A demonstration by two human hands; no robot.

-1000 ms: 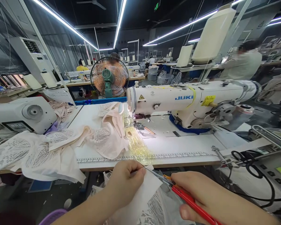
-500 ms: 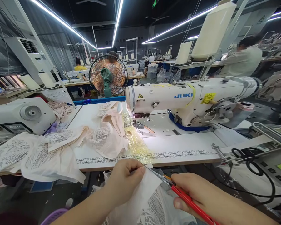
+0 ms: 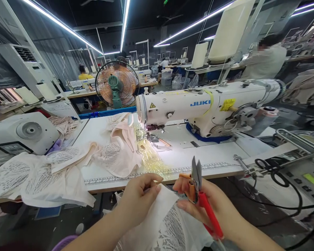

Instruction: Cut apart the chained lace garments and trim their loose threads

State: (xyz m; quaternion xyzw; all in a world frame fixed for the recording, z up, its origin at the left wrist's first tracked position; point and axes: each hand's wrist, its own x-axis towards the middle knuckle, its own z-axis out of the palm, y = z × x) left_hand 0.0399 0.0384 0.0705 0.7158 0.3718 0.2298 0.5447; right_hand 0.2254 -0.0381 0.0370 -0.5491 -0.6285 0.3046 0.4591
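My left hand [image 3: 136, 197] is closed in a pinch on the upper edge of a pale lace garment piece [image 3: 164, 204], which hangs below the table's front edge. In my right hand [image 3: 219, 200] is a pair of scissors [image 3: 209, 212] with red handles, its blades pointing up and slightly parted, away from the cloth. Orange parts show by the right fingers; whether they belong to the scissors I cannot tell. The right thumb and fingertips are near the cloth's right corner; whether they touch it I cannot make out.
A white JUKI sewing machine [image 3: 178, 108] stands on the table [image 3: 217, 164], with a yellow clear strip [image 3: 149, 155] under its head. Lace garment pieces [image 3: 36, 174] lie at the left, partly over the edge. Behind are a fan [image 3: 117, 85], thread cones [image 3: 225, 35] and other people.
The scissors have come away from the cloth edge by my left fingers and turned blades-up in my right hand. My left hand keeps its pinch. The view has shifted slightly.
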